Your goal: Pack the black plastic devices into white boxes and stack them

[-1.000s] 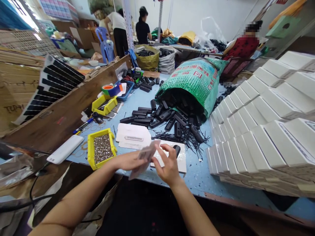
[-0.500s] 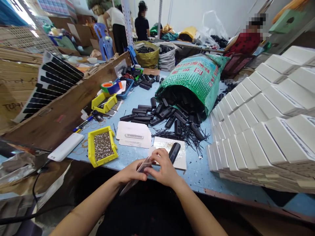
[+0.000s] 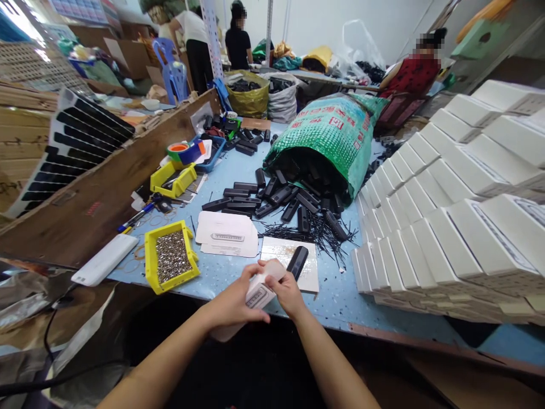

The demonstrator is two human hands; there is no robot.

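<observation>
My left hand (image 3: 233,300) and my right hand (image 3: 288,293) both grip a small white cardboard box (image 3: 260,291) at the near edge of the blue table (image 3: 340,295). The left hand wraps it from below, the right fingers press on its top flap. Just beyond my hands a black remote-like part (image 3: 297,262) lies on a white sheet (image 3: 279,251). A stack of flat white box blanks (image 3: 227,234) sits to the left of that sheet.
A yellow tray of small screws (image 3: 170,257) and a white power bank (image 3: 105,259) lie at left. A green sack (image 3: 336,139) spills black parts (image 3: 272,199) and black ties (image 3: 315,230). Stacked white boxes (image 3: 451,216) fill the right. Other people work at the back.
The flat box blank held edge-on has turned into a formed box in my hands, drawn closer to the table's near edge. My view has shifted slightly right.
</observation>
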